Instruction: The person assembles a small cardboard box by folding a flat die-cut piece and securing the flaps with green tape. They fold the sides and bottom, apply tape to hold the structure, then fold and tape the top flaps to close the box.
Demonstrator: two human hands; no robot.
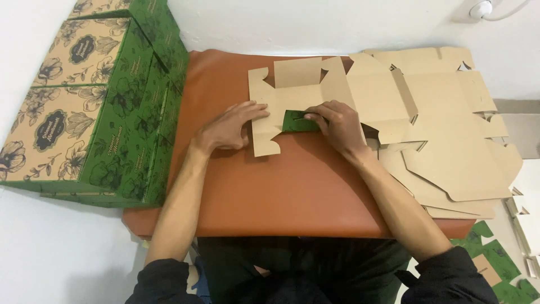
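A flat, unfolded cardboard box blank (292, 93) lies brown side up on an orange-brown leather-like surface (281, 191). My left hand (230, 126) presses flat on the blank's left edge, fingers spread. My right hand (336, 125) pinches a small flap (295, 121) that is folded over so its green printed side shows. Both forearms reach in from the bottom of the view.
A pile of more flat brown blanks (444, 135) lies to the right, overhanging the surface. Stacked finished green and tan floral boxes (95, 95) stand at the left. Green printed pieces (498, 264) lie on the floor at bottom right. A white wall is behind.
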